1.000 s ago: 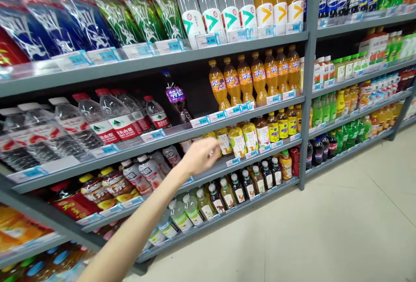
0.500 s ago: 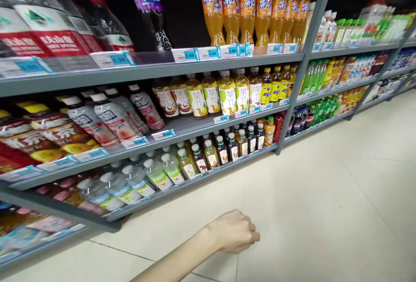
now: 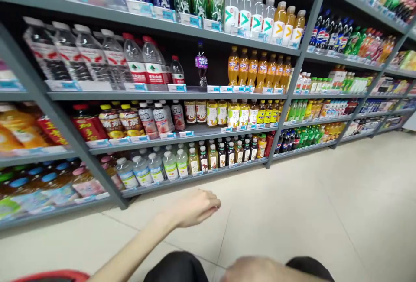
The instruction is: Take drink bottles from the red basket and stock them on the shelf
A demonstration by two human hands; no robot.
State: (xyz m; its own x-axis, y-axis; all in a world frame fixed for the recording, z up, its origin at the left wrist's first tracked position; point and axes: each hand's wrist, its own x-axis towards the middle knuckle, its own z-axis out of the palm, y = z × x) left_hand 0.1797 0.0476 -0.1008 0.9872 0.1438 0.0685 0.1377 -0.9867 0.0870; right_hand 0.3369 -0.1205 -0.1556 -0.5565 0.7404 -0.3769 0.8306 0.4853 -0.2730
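My left hand (image 3: pixel 199 208) hangs above the floor in front of the bottom shelf, its fingers curled in loosely and nothing showing in them. It stays apart from the bottles. Closest behind it are clear bottles with green-and-white labels (image 3: pixel 170 166) and small dark juice bottles (image 3: pixel 222 155). My right hand (image 3: pixel 256 270) is at the bottom edge, between my dark-clothed knees, smeared by motion; its fingers cannot be made out. A single purple-labelled soda bottle (image 3: pixel 201 64) stands on an upper shelf, left of a row of orange soda bottles (image 3: pixel 252 69).
Grey shelving (image 3: pixel 169 95) packed with drinks runs across the view and away to the right. Pale floor tiles (image 3: pixel 292 212) lie before it. A red curved rim (image 3: pixel 53 275) shows at the bottom left, beside my left forearm. Blue-and-white price tags line the shelf edges.
The view has pulled back and tilted up, so more shelves show. My left hand appears further left and higher. My right hand, knees and the red rim have come into view.
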